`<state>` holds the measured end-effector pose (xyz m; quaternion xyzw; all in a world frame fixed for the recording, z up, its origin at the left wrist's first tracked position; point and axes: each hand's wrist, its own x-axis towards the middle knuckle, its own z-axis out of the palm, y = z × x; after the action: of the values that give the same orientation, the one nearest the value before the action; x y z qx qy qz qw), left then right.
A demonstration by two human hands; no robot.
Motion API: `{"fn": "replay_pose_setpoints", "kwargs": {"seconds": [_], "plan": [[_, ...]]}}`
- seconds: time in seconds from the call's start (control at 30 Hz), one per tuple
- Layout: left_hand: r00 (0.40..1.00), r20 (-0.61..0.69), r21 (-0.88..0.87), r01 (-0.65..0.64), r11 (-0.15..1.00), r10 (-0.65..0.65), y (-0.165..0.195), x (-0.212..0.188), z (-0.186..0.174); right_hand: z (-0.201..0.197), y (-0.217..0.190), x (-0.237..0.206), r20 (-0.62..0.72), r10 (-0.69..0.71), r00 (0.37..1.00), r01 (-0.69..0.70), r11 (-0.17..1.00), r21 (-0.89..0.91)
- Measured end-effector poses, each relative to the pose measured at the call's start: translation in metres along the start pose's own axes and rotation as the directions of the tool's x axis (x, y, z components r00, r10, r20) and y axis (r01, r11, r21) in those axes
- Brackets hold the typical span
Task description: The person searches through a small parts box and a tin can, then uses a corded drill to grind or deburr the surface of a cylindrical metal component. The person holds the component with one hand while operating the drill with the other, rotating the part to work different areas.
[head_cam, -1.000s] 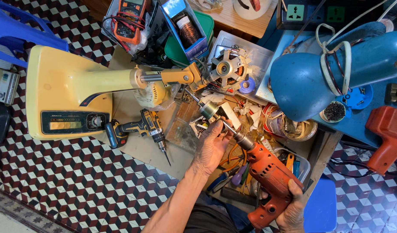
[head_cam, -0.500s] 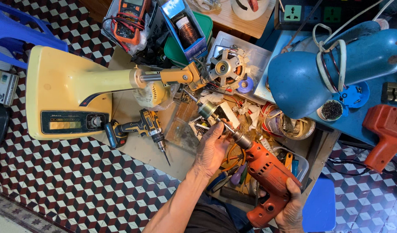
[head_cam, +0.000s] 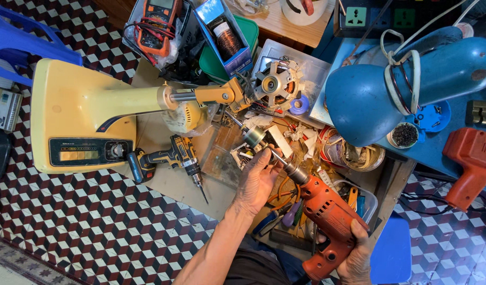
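The right grip (head_cam: 354, 253) is closed around the handle of the orange corded electric drill (head_cam: 327, 216), near and right on the cluttered worktop (head_cam: 169, 184), while the left grip (head_cam: 256, 179) clasps the small silver motor rotor (head_cam: 253, 137) in its chuck, apparently steadying it.

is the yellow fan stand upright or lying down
Lying down: the yellow fan stand rests flat on the floor, its neck pointing sideways toward the motor.

Right hand (head_cam: 354, 258) gripping orange electric drill (head_cam: 327, 216), left hand (head_cam: 258, 179) steadying its chuck, yellow fan base (head_cam: 79, 116) nearby
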<state>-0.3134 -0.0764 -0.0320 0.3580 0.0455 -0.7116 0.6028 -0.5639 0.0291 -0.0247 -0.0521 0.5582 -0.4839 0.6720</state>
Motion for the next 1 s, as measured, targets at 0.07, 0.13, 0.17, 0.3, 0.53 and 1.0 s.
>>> {"fn": "replay_pose_setpoints", "kwargs": {"seconds": [0.07,0.13,0.17,0.3,0.53,1.0], "plan": [[1.0,0.006,0.014,-0.004,1.0,0.004,-0.0003,0.0004,0.0004,-0.0003,0.0004,0.0006,0.003,-0.003,1.0,0.003,1.0,0.002],[1.0,0.007,0.017,0.003,1.0,-0.003,-0.001,0.001,0.001,-0.0007,0.0004,0.0013,0.016,-0.01,1.0,0.01,1.0,-0.005],[1.0,0.007,0.019,0.005,1.0,-0.005,-0.0013,0.0014,0.0013,-0.0008,0.0002,0.0017,0.011,-0.014,1.0,0.014,1.0,-0.003],[0.999,0.041,0.033,0.007,0.999,-0.009,-0.001,0.0006,0.002,-0.0006,-0.0012,0.0022,0.009,-0.019,1.0,0.019,1.0,0.009],[0.998,0.063,0.042,-0.028,0.999,0.025,0.0034,0.0022,0.0024,0.0011,0.0003,0.0012,-0.017,-0.021,1.0,0.021,1.0,0.019],[0.992,0.127,-0.012,0.015,1.0,-0.013,-0.0024,0.0024,0.0007,-0.0018,-0.0001,-0.0004,0.042,-0.038,0.998,0.036,0.998,0.057]]}}
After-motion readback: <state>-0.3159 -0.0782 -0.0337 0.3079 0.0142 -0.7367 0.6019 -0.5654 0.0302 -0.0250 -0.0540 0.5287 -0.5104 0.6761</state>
